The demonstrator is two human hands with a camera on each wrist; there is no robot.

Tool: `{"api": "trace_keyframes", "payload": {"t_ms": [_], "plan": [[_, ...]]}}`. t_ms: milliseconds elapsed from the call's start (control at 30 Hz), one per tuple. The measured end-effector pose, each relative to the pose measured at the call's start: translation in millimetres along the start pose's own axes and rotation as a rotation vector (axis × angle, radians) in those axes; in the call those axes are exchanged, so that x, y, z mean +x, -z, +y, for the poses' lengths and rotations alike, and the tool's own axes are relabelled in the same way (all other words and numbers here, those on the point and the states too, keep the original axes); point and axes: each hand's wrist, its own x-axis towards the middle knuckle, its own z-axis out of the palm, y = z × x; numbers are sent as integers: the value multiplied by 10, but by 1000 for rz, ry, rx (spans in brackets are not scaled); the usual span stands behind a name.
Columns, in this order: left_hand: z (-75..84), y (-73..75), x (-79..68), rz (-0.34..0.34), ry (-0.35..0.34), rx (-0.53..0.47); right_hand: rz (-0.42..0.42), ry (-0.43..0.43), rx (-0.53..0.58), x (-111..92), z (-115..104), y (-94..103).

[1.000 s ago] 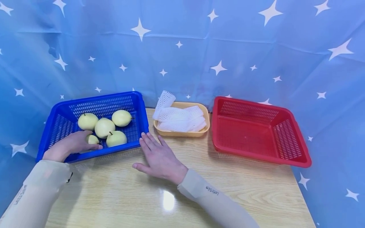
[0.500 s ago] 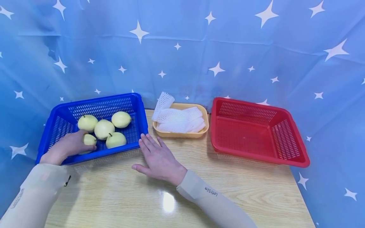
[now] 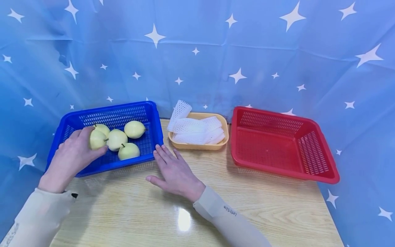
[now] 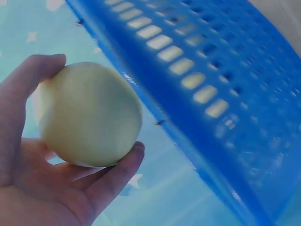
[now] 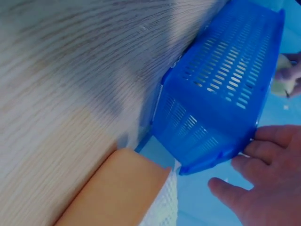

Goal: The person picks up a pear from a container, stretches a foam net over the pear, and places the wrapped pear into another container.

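My left hand (image 3: 69, 157) grips a pale yellow-green pear (image 3: 97, 140) between thumb and fingers, raised at the left part of the blue basket (image 3: 158, 127). In the left wrist view the pear (image 4: 91, 115) shows above the basket's edge, fingers curled around its underside and side. Other pears lie in the basket: one behind (image 3: 103, 128), partly hidden, a middle pear (image 3: 117, 140), a right pear (image 3: 134, 129) and a front pear (image 3: 129, 151). Fingers straight, my right hand (image 3: 176, 174) touches the basket's front right corner with its fingertips.
Right of the blue basket, a small yellow tray (image 3: 200, 146) bears white foam net sleeves (image 3: 197, 130), one leaning up over its edge. A red basket (image 3: 265, 147) stands at the right. All rest on a wooden table (image 3: 139, 212) before a blue star-patterned curtain (image 3: 197, 27).
My left hand has lifted the pear from the basket's front left, bringing it up over the others. The right hand has stayed at the basket's corner.
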Motion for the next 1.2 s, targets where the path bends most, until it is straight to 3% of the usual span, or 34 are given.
{"api": "trace_keyframes", "payload": {"t_ms": [200, 533, 700, 967, 1200], "plan": [[251, -4, -73, 140, -40, -67, 42, -15, 42, -72, 52, 29], [580, -93, -155, 201, -110, -178, 185, -110, 257, -304, 292, 134], [785, -194, -218, 193, -138, -264, 237, -170, 314, -448, 393, 228], [1152, -463, -329, 189, -170, -434, 286, -237, 276, -680, 525, 373], [1360, -737, -344, 145, -242, -511, 322, -190, 260, -873, 623, 399]]}}
